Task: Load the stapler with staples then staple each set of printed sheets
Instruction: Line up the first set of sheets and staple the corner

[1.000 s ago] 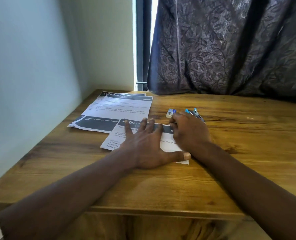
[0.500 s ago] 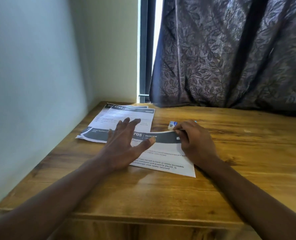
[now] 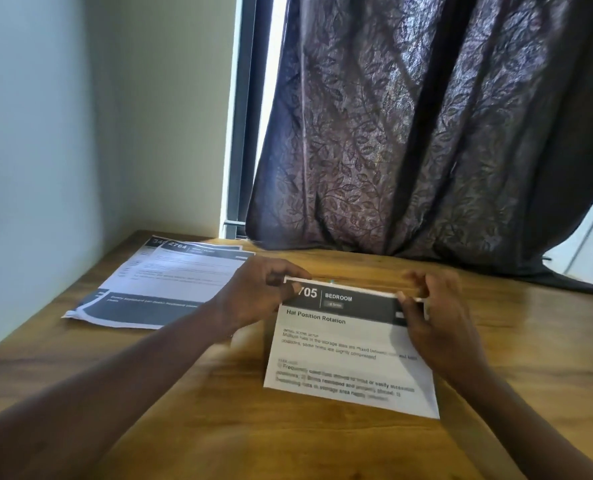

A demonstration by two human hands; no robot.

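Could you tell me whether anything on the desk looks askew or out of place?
Only mildly: the stack at the left is fanned, its sheets offset, with the near-left corner curling. The held set sits tilted between both hands.

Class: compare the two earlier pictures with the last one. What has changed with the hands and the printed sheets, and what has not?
The left hand, earlier flat on the sheets, and the right hand now pinch the top corners of the BEDROOM sheet set, lifting its top edge. The other printed sheets stayed put on the wooden table.

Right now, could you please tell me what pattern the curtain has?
The curtain is dark purple-brown with a leaf-and-vine pattern, shown in the head view.
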